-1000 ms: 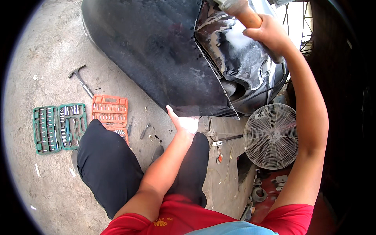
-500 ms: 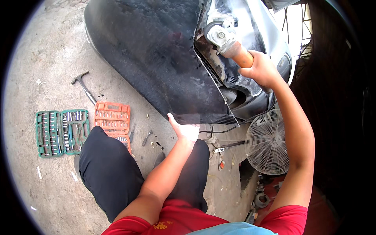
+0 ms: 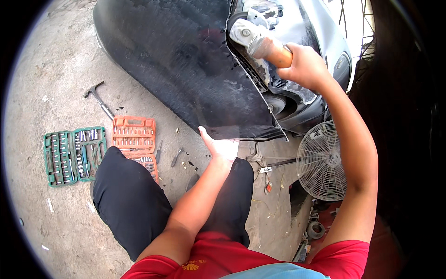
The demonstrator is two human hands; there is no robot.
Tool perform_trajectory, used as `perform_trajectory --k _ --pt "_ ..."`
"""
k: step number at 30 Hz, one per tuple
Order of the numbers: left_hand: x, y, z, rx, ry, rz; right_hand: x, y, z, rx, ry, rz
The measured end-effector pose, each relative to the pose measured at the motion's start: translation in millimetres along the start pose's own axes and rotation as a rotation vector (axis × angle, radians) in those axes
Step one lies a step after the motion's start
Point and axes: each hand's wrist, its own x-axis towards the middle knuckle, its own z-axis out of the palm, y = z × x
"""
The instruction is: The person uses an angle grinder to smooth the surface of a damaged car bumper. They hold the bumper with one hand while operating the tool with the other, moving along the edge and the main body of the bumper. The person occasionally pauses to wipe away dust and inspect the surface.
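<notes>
My right hand (image 3: 304,67) is wrapped round the orange body of an angle grinder (image 3: 275,52). The grinder's metal head and disc lie beside the edge of a large dark car panel (image 3: 181,60), over the seam between it and the silver car body (image 3: 332,28); exact disc contact cannot be made out. Paint there is scraped in white and bare patches. My left hand (image 3: 222,148) grips the panel's near lower edge, thumb to one side, fingers mostly hidden behind it.
On the concrete floor at left lie an open green socket set (image 3: 74,156), an open orange tool case (image 3: 134,135), a hammer (image 3: 98,100) and small hand tools (image 3: 176,157). A round fan (image 3: 320,160) stands at right, under my right forearm. A dark cable (image 3: 260,139) runs near the panel's corner.
My right hand and the grinder have shifted left and slightly up, bringing the grinder's head closer to the dark panel's edge. My left hand keeps its hold. The whole view has shifted slightly.
</notes>
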Motion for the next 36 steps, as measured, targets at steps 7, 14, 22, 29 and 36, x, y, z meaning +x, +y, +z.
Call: perform_trajectory --k 7,14,22,29,36 --pt "-7 -4 7 0.009 0.014 0.01 -20 25 40 -0.225 -0.077 0.027" --pt "-1 -2 6 0.003 -0.018 0.016 -41 64 78 -0.325 -0.169 0.016" --pt "-1 -1 0 0.039 0.002 -0.026 -69 102 128 -0.339 -0.213 0.031" --pt "0 -1 6 0.037 0.006 0.003 -76 119 133 -0.329 -0.262 0.083" --pt "-6 -6 12 0.033 -0.023 0.033 -78 126 137 -0.341 -0.252 0.055"
